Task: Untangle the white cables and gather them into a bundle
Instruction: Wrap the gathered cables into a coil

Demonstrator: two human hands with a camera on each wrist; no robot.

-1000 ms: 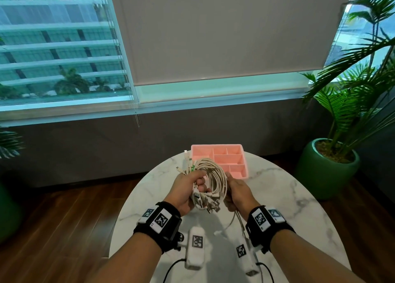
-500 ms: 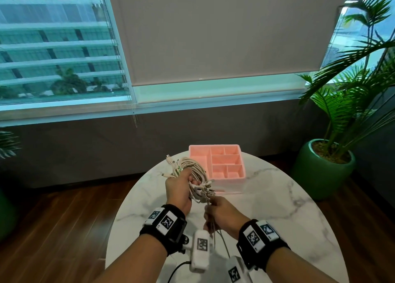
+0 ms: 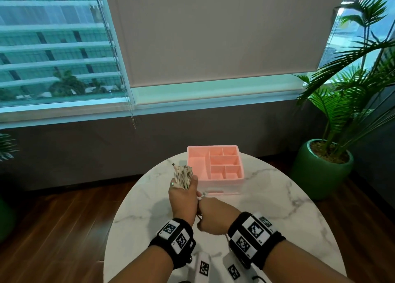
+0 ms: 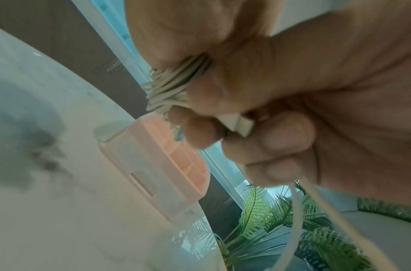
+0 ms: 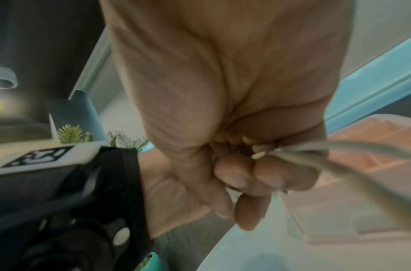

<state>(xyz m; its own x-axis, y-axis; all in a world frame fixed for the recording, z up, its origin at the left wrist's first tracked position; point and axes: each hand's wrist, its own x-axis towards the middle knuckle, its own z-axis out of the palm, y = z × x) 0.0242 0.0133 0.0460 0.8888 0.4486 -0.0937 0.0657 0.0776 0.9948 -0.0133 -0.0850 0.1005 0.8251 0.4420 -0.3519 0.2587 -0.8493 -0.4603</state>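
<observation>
A bunch of white cables (image 3: 182, 176) sticks up out of my left hand (image 3: 183, 197), which grips it in a fist above the marble table (image 3: 267, 201). In the left wrist view the strands (image 4: 174, 86) pass between the curled fingers (image 4: 199, 132), and a white plug (image 4: 236, 123) shows under them. My right hand (image 3: 212, 217) sits right against the left one, fingers curled round cable ends (image 5: 338, 152) that run off to the right. Most of the bundle is hidden inside the two fists.
A pink divided organiser tray (image 3: 215, 163) stands on the table just beyond my hands. A potted palm in a green pot (image 3: 322, 171) is on the floor at the right. The wall and window lie behind the table.
The wide loops have been drawn into a tight bunch in my left fist. My right hand has moved down and left until it touches the left hand.
</observation>
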